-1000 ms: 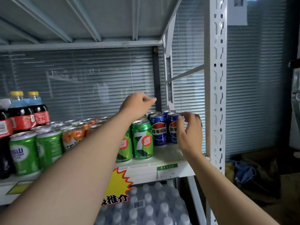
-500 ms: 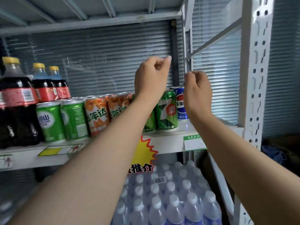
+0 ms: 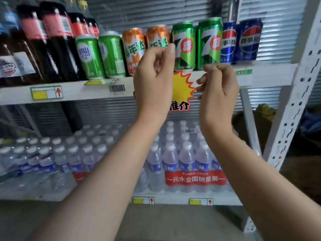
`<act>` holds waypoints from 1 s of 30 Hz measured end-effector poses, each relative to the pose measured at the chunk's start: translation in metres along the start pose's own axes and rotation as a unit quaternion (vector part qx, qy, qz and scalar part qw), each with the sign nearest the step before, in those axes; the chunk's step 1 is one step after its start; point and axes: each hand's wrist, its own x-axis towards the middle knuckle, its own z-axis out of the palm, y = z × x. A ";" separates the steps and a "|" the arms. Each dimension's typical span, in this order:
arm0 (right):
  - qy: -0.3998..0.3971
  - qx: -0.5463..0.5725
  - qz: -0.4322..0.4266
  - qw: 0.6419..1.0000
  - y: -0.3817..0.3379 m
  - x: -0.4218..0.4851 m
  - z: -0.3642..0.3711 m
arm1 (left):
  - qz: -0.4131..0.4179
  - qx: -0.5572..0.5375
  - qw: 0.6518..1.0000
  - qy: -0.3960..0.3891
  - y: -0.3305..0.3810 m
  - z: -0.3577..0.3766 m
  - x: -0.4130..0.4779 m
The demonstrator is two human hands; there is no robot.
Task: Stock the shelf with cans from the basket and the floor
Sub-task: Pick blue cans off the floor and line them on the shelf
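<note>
Hovering in front of the drinks shelf (image 3: 78, 92), both hands empty: left hand (image 3: 154, 80) raised with fingers curled in and thumb laid against the forefinger, nothing visible in the pinch; right hand (image 3: 218, 91) lower and just beside it, fingers likewise curled, holding nothing. No can in either hand; basket and floor stock out of view. Cans stand upright along the shelf front: pale green cans (image 3: 88, 56), orange cans (image 3: 133, 49), green 7-marked cans (image 3: 210, 40), blue cans (image 3: 250, 39) at the far right end. Risk, as I judge it: left knuckles sit in line with an orange can and a 7-marked can, whether touching I cannot tell; a careless flick there could tip a front can off the lip or knock its neighbours. Right fingertips lie near the yellow starburst tag (image 3: 182, 86), which could snag and tear. Around: tall cola bottles (image 3: 52, 40) crowd the left end, wrapped water bottle packs (image 3: 187, 162) fill the tier below, white upright post (image 3: 295, 105) bounds the right side and narrows any reach to the blue cans.
</note>
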 end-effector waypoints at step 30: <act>-0.143 -0.286 0.322 0.891 0.278 -0.380 -0.105 | -0.511 0.144 0.834 -0.150 -0.257 -0.206 -0.395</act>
